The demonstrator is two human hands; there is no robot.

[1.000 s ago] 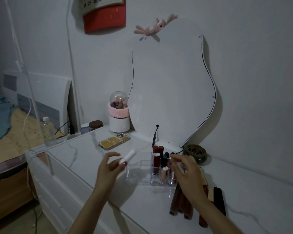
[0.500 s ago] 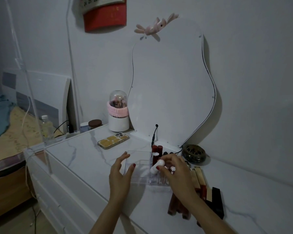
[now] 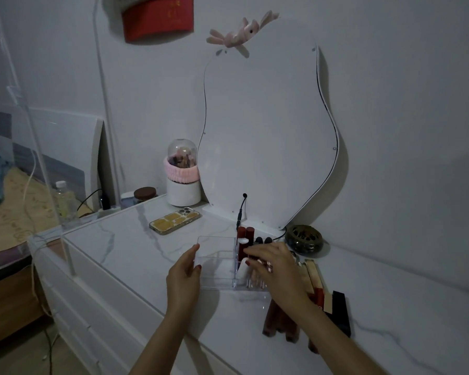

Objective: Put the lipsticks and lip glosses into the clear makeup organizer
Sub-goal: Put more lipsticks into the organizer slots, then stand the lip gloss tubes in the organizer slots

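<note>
The clear makeup organizer [image 3: 214, 240] stands on the white marble dresser top, its right-hand slots holding several upright red and dark lipsticks [image 3: 245, 234]. My left hand [image 3: 184, 277] grips the organizer's front left corner. My right hand [image 3: 275, 266] is over the front slots, its fingertips on a white tube [image 3: 243, 270] standing low in a slot. Several loose lipsticks and lip glosses [image 3: 316, 282] lie on the dresser to the right, partly hidden by my right forearm.
A phone in a yellow case [image 3: 175, 220] lies behind the organizer to the left. A wavy white mirror [image 3: 260, 131], a pink-banded brush holder [image 3: 183, 175] and a dark round tin [image 3: 303, 239] stand along the wall. The dresser's front edge runs just below my wrists.
The white tube passed from my left hand to my right, then went down into a front slot. My left hand moved onto the organizer's corner.
</note>
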